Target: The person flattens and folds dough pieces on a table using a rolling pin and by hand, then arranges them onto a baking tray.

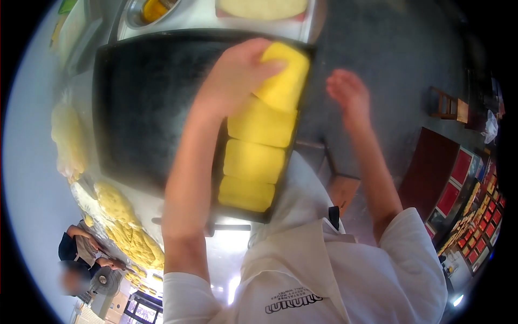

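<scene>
your left hand [234,73] pinches a yellow slab [290,78] at the black tray's [143,108] far right corner; your right hand [350,93], blurred, looks loose, holding nothing. three other slabs [254,161] seem placed in line; fourth not yet released.

Slabs [256,124] lie on the tray [140,102]
One slab at the left fingers [275,67], three behind them; a bowl [133,15] beyond, leftward.

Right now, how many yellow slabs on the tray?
4 in a row: first slab at the left hand, second, third, fourth lower in view; the arm may hide more.
</scene>
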Motion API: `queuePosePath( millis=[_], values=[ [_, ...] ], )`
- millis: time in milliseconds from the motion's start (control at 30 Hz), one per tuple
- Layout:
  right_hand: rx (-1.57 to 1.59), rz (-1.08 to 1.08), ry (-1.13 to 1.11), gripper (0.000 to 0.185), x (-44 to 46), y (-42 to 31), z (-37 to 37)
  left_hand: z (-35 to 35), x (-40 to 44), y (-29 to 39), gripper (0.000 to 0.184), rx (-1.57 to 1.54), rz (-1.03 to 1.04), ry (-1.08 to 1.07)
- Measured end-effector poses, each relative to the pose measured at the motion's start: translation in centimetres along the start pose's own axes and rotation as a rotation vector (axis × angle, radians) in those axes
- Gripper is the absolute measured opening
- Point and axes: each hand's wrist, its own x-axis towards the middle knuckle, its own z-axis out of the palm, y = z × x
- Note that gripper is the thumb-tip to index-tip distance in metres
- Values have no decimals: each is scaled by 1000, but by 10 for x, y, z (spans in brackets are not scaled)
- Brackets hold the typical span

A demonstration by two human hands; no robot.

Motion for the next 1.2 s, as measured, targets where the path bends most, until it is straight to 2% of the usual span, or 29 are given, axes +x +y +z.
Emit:
queuePosePath(
  millis=[67, 167, 233, 333, 433, 533, 633, 667, 767, 867, 967, 1000, 1067, 1200],
  values=[
    [-18, 9, -18, 23, 1, 0, -1, -9, 18, -32, 28, -66, -122, 11],
    [-47, 29, -35, 23, 5, 11, -3, -15, 24, -51, 37, -147, -167, 46],
    [-60, 40, -37, 22, 2, 17, -3, -11, 23, -53, 36, -58, -153, 84],
    [-79, -55, -4, 22, -5, 4, 1, -13, 22, -50, 35, -23, -154, 95],
    [-204, -272, -9, 17, -19, -45, 21, -11, 21, -46, 33, -44, -117, 94],
    [-582, -730, -291, 12, -25, -89, 33, -10, 22, -52, 32, -8, -45, 88],
    [-870, -875, -770, 9, -23, -120, 65, -14, 21, -48, 31, -12, -43, 90],
    [-905, -864, -864, 12, -17, -118, 75, -13, 20, -45, 31, -30, -55, 88],
    [-1096, -614, -1061, 16, 9, -115, 95, -10, 21, -54, 29, -124, -168, 180],
    [-1153, -701, -978, 21, 26, -116, 102, -8, 12, -45, 27, -9, -16, 206],
    [-1239, -804, -805, 33, 14, -113, 108, -6, -11, -25, 27, 56, 173, 283],
    [-1208, -767, -803, 36, 13, -113, 109, -7, -23, -13, 26, 216, 206, 333],
    [-1145, -686, -793, 43, 13, -113, 106, -11, -35, -1, 22, 286, 203, 337],
    [-866, -472, -1039, 47, 13, -114, 117, -18, -50, 10, 22, 304, 159, 281]
  ],
)
